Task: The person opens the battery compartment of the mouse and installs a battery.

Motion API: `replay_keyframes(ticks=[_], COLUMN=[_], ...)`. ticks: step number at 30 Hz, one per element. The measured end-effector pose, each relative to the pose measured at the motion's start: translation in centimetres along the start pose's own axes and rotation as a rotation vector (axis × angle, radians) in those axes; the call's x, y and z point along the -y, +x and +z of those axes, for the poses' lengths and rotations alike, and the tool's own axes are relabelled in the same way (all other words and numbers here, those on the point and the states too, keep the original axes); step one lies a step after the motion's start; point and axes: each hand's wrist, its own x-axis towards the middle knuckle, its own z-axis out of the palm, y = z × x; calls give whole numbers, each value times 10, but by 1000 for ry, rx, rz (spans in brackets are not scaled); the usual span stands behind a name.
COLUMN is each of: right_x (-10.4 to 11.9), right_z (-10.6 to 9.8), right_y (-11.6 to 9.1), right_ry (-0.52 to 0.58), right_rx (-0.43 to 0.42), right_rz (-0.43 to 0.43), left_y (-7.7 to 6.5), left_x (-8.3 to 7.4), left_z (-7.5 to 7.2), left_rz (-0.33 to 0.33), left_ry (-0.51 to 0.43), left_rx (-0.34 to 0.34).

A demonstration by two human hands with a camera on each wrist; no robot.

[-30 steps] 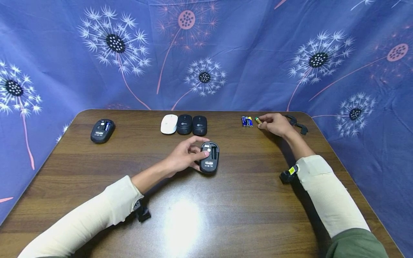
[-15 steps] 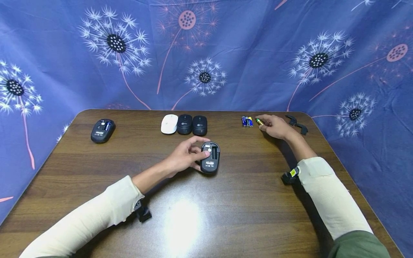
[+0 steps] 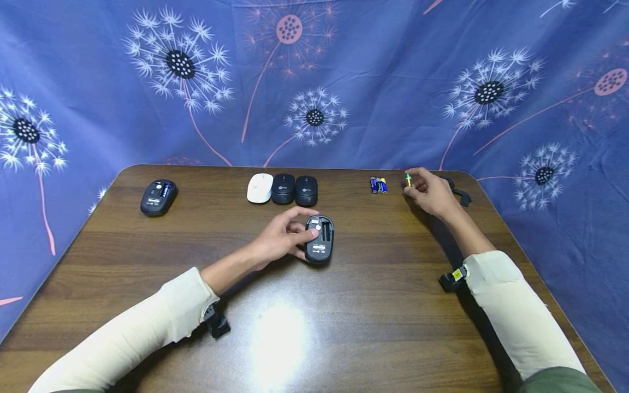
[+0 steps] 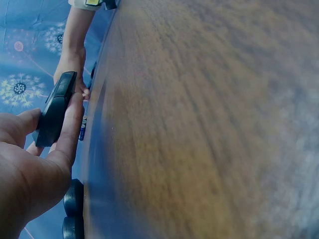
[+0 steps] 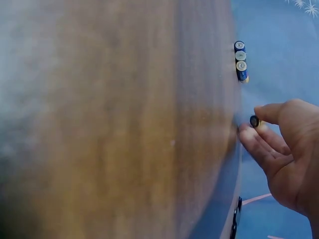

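green-yellow battery [image 3: 408, 181] pinched in right grip [image 3: 430, 193], well right of black mouse [image 3: 319, 253] held in left grip [image 3: 279, 234]. bare slot [image 3: 326, 232] runs lengthwise along mouse.

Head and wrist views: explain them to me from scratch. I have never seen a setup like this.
No machine here: this is bare-handed human work. The head view looks forward and down; a wrist camera on each arm gives the other two views. On the wooden table lie an upturned black computer mouse, a white mouse, two more black mice, three batteries and dark curved pieces. The left hand holds another black mouse, underside showing, its battery slot apparently empty. The right hand pinches a green-and-yellow battery.
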Motion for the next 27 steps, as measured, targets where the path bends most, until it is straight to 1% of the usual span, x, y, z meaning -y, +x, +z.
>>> replay_keyframes(ticks=[4,9,12,18,23,27], right_x=[0,5,10,19,30,47], right_z=[-2,-4,-4,0,3,7], right_y=[-5,-12,-15,-25,-34,-40], right_ry=[12,64,89,93,158,230], right_rx=[-34,-14,3,12,57,86], right_rz=[22,98,121,97,80,70], left_y=[0,0,0,0,-1,0], left_x=[0,0,0,1,0,-1], left_z=[-1,-2,-2,-4,-4,-5], left_rz=[-1,-3,-6,-6,-8,-7], left_ry=[-2,5,1,-3,-5,0], left_rx=[3,5,6,-1,-2,-7])
